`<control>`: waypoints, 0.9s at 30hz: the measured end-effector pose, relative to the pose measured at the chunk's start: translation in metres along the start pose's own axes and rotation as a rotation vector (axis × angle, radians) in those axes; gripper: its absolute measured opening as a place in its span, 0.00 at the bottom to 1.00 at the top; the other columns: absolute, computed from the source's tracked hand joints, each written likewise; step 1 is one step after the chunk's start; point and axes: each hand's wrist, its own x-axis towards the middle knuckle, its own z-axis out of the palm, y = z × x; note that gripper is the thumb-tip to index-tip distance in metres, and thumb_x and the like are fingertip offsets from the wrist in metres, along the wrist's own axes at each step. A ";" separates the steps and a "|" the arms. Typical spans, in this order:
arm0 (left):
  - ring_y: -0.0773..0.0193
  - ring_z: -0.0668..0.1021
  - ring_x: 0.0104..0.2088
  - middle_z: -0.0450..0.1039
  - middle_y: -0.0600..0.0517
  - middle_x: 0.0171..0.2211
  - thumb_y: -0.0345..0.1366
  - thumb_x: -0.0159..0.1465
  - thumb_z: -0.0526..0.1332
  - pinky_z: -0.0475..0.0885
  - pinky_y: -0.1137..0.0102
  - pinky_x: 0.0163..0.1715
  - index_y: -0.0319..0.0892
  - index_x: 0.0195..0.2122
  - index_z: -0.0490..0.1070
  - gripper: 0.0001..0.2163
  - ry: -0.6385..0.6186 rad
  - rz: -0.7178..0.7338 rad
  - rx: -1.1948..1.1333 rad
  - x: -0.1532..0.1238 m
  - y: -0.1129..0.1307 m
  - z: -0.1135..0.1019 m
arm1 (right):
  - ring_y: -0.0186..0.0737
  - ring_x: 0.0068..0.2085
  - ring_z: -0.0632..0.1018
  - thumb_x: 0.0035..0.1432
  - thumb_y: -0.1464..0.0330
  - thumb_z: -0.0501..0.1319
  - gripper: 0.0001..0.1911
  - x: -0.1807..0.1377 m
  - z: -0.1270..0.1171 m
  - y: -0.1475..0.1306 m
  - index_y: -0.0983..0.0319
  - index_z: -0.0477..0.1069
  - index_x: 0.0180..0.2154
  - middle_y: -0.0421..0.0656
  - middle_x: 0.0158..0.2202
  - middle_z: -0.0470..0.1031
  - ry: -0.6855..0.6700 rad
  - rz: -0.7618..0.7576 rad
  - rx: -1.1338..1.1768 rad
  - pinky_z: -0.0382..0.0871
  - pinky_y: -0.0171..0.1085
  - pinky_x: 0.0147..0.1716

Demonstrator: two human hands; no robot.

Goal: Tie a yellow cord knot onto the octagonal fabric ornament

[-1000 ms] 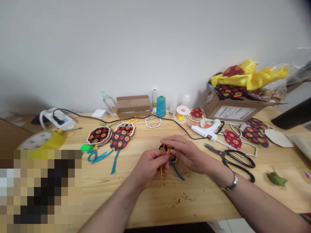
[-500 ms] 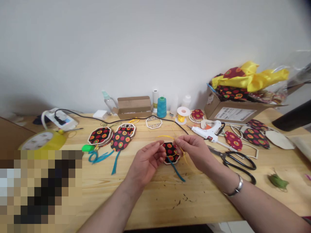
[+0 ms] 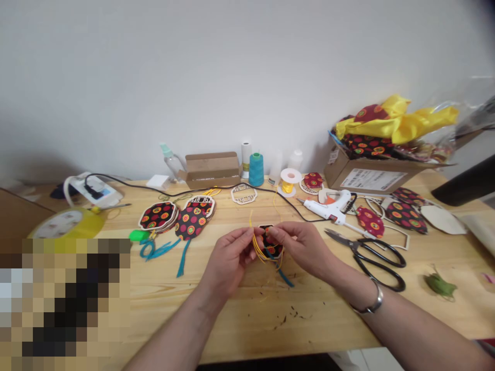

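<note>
Between my hands, looped yellow cord [image 3: 264, 252] hangs over a black floral fabric piece [image 3: 275, 249] with a pale rim, which lies on the table. My left hand [image 3: 233, 256] pinches the cord, with a short end sticking up above the thumb. Thumb and forefinger of my right hand [image 3: 299, 246] are also closed on the cord, at the right side of the loops. A teal tassel [image 3: 285, 276] trails toward me from below the fabric piece. Parts of the piece are hidden behind my fingers and the cord.
Black-handled scissors [image 3: 367, 257] and a white glue gun [image 3: 330, 210] lie to the right. Behind stand a yellow cord spool [image 3: 290, 182] and a teal thread cone [image 3: 256, 170]. Floral pieces [image 3: 191, 222] with teal tassels lie left. A cardboard box [image 3: 348, 175] holds fabric.
The yellow cord has gone from a thin line between my hands to several gathered loops. My right hand has shifted slightly left and down.
</note>
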 end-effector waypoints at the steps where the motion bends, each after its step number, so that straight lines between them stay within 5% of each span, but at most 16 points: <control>1: 0.76 0.64 0.19 0.69 0.53 0.21 0.35 0.55 0.61 0.57 0.78 0.19 0.36 0.29 0.75 0.08 -0.032 -0.008 0.030 -0.001 0.000 0.001 | 0.32 0.25 0.70 0.55 0.60 0.55 0.15 0.002 -0.001 0.000 0.64 0.73 0.28 0.40 0.24 0.72 -0.010 0.010 0.049 0.62 0.31 0.25; 7: 0.75 0.59 0.17 0.68 0.51 0.19 0.37 0.56 0.59 0.49 0.75 0.17 0.35 0.25 0.75 0.10 -0.163 -0.030 0.245 -0.004 -0.001 0.003 | 0.31 0.23 0.71 0.51 0.62 0.60 0.12 0.004 0.003 -0.001 0.65 0.70 0.27 0.39 0.19 0.72 -0.165 0.090 0.419 0.64 0.33 0.27; 11: 0.74 0.59 0.17 0.69 0.51 0.19 0.37 0.55 0.60 0.49 0.75 0.18 0.36 0.26 0.75 0.09 -0.178 -0.016 0.297 -0.005 -0.001 0.004 | 0.30 0.21 0.68 0.48 0.62 0.62 0.11 0.003 0.001 -0.002 0.65 0.69 0.25 0.38 0.19 0.70 -0.043 0.097 0.460 0.63 0.32 0.24; 18: 0.75 0.57 0.16 0.68 0.53 0.17 0.38 0.54 0.60 0.47 0.74 0.17 0.38 0.30 0.76 0.10 -0.186 -0.099 0.396 -0.007 0.000 0.004 | 0.28 0.25 0.67 0.51 0.65 0.61 0.08 0.014 -0.026 -0.001 0.64 0.69 0.25 0.37 0.22 0.68 0.302 -0.098 0.516 0.62 0.30 0.26; 27: 0.76 0.55 0.15 0.70 0.51 0.18 0.39 0.57 0.58 0.44 0.74 0.16 0.37 0.31 0.76 0.11 -0.196 -0.110 0.382 -0.006 0.000 0.003 | 0.27 0.22 0.67 0.50 0.64 0.62 0.10 0.026 -0.037 0.015 0.65 0.69 0.26 0.38 0.22 0.68 0.438 -0.077 0.551 0.61 0.29 0.23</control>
